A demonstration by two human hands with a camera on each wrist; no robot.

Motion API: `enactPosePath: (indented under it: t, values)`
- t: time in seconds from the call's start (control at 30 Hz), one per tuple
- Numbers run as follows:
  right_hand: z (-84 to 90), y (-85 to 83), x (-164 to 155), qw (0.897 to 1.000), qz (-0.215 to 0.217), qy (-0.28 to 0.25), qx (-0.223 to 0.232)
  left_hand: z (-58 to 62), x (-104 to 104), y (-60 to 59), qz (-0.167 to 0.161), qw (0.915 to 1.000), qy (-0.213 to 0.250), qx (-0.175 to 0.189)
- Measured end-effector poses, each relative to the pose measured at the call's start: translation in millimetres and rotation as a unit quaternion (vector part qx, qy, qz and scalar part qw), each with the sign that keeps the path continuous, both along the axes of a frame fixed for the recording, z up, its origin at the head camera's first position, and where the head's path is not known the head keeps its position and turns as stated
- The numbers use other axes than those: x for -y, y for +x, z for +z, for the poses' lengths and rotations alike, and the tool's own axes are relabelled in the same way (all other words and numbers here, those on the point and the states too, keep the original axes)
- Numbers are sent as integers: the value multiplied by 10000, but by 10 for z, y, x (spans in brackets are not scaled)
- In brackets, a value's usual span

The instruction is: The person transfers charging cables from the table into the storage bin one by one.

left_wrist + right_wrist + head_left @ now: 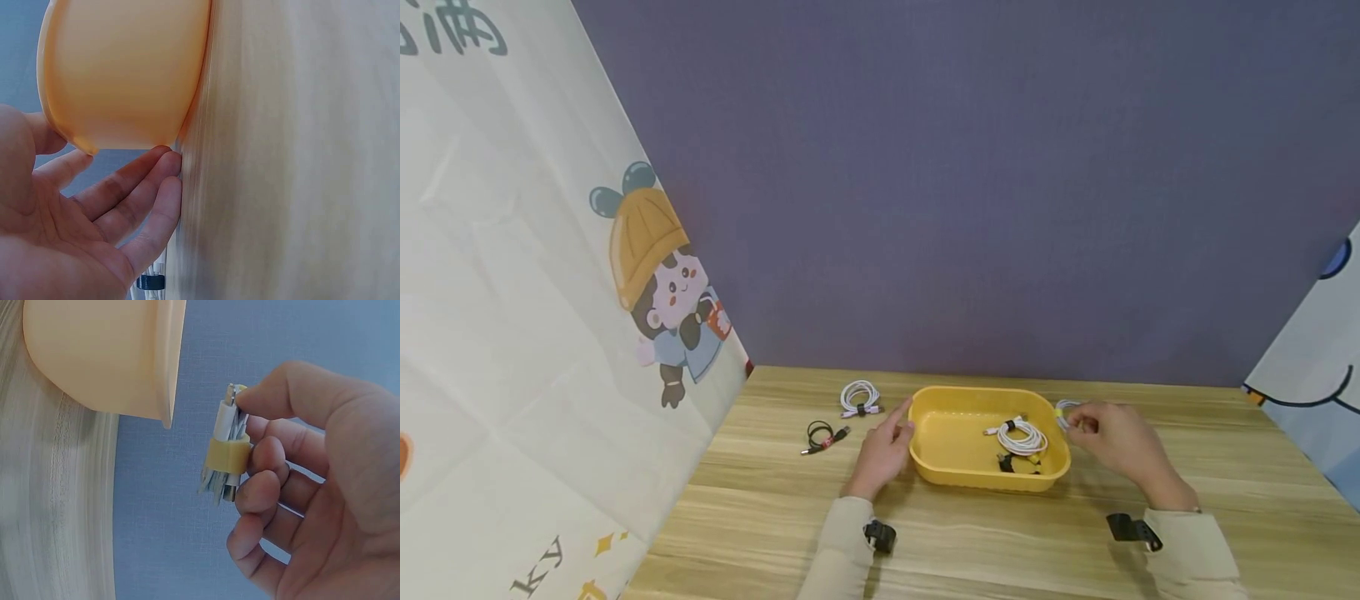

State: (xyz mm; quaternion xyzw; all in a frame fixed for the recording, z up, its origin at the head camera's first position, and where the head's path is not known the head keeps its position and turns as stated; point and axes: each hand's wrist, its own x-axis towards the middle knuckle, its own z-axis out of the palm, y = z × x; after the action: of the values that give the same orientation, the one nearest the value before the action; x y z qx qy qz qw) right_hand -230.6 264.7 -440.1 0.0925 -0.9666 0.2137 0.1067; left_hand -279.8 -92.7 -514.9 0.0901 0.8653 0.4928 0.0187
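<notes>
The right hand pinches a white cable bundle, bound by a yellow tie, between thumb and curled fingers, just beside the right rim of the yellow tray. The left hand lies open, fingers straight, resting on the tabletop against the tray's left wall. A white cable and a black one lie in the tray. Two more cables lie left of it.

The left printed cloth bears "满" above and "KY" below.
</notes>
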Motion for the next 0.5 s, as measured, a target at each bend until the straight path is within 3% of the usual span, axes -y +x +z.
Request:
enactPosePath:
  t: [0.5]
  values:
    - [7, -14, 88, 9999, 134, -11, -67, -4, -11, -7, 28, 10000, -60, -72]
